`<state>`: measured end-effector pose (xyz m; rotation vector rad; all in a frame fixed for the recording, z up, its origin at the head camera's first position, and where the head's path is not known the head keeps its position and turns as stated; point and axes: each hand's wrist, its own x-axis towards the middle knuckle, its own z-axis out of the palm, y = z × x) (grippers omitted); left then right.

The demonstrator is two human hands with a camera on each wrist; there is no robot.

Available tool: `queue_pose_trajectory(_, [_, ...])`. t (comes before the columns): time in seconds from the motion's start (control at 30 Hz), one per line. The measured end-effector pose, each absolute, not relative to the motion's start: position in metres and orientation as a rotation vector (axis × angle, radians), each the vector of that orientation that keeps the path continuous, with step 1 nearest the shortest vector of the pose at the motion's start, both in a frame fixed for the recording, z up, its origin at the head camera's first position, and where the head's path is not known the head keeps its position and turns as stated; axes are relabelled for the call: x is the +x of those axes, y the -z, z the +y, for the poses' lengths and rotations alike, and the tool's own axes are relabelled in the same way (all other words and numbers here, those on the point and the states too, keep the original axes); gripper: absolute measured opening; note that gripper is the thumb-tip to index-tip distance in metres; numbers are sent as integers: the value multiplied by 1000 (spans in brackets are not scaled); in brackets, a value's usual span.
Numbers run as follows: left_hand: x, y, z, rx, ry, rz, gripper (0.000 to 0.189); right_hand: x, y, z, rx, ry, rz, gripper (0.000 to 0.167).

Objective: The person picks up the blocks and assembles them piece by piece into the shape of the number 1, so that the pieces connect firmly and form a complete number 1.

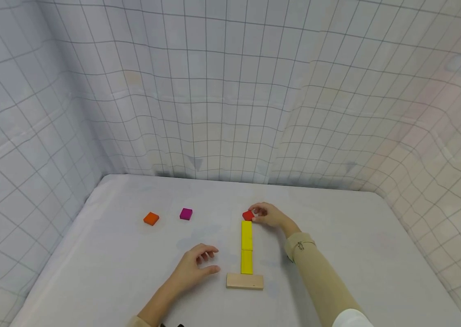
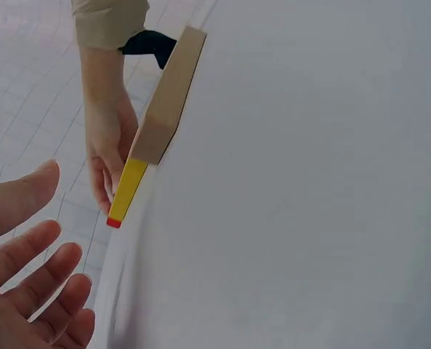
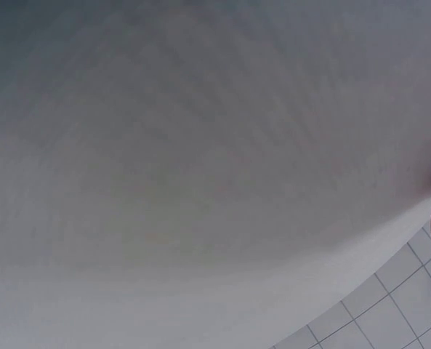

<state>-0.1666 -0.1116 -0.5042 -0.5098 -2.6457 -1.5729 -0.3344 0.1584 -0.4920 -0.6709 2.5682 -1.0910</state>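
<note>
At the far end of a line of blocks, my right hand (image 1: 270,214) pinches a small red block (image 1: 248,215) between thumb and fingers. The red block is right at the end of a yellow block (image 1: 246,235). A second yellow block (image 1: 246,262) follows end to end, leading to a plain wooden block (image 1: 244,281) laid crosswise. Left of this line, my left hand (image 1: 191,269) holds nothing, its thumb and fingers apart. In the left wrist view its fingers (image 2: 44,265) spread loosely. Only a sliver of skin shows at the right edge of the right wrist view.
An orange block (image 1: 151,219) and a magenta block (image 1: 186,214) lie on the left side of the table (image 1: 336,254), which a white cloth covers. Grid-patterned curtains (image 1: 230,100) hang behind the table and at both sides.
</note>
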Motion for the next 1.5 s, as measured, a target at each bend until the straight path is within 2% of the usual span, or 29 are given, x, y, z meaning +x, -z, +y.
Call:
queue_pose_trajectory(0.63, [-196,485,-170,-138,1418,-2614,46,-334,491,161,-741,1111,2546,32])
queue_pose_trajectory(1.03, [-207,483,-211,-3,1338,-2530,47,-331,487,159,-745,1099,2554,32])
queue_pose_trajectory(1.5, [-215,487,-234,117,1259,-2475,48,-333,489,160,-762,1108,2552,32])
